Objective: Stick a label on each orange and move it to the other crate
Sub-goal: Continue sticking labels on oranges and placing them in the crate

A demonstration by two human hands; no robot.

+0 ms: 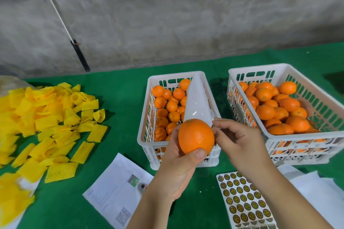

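My left hand (176, 161) grips an orange (195, 135) from below, held up in front of the middle white crate (149, 147), which holds several oranges. My right hand (236, 141) touches the orange's right side with its fingertips and pinches the edge of a white backing sheet (197, 102) that stands up behind the orange. Whether a label lies under the fingers is hidden. A second white crate (305, 137) at the right is also full of oranges. A sheet of round gold-and-black labels (243, 201) lies on the table near my right forearm.
The table has a green cover (119, 83). Many yellow foam net sleeves (46, 122) are piled at the left. A printed paper (115, 191) lies in front of the middle crate. White sheets (316, 189) lie at the right. A grey concrete wall stands behind.
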